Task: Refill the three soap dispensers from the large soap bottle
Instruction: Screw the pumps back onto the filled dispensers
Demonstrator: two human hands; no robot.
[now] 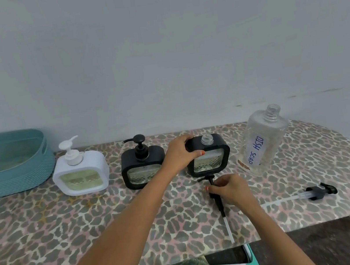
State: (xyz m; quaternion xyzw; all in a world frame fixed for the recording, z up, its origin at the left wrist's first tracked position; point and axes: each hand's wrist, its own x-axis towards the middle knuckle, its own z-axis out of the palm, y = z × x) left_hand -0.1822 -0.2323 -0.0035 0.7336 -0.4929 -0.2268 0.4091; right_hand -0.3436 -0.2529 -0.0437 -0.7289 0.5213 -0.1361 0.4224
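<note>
Three square soap dispensers stand in a row on the leopard-print board [70,230]. The white dispenser [80,171] at the left and the middle black dispenser [143,167] have their pumps on. My left hand [179,154] grips the upper left corner of the right black dispenser [210,157], whose clear neck is uncapped. Just in front of it my right hand [231,189] holds its black pump [219,206], which lies on the board with its tube pointing toward me. The large clear bottle [263,140] labelled DISH SOAP stands at the right with its neck uncapped.
A second black pump [316,192] with a clear tube lies on the board at the right, near its rounded end. A teal woven basket [6,165] sits at the far left. The grey wall runs behind the board. Dark floor shows at the lower right.
</note>
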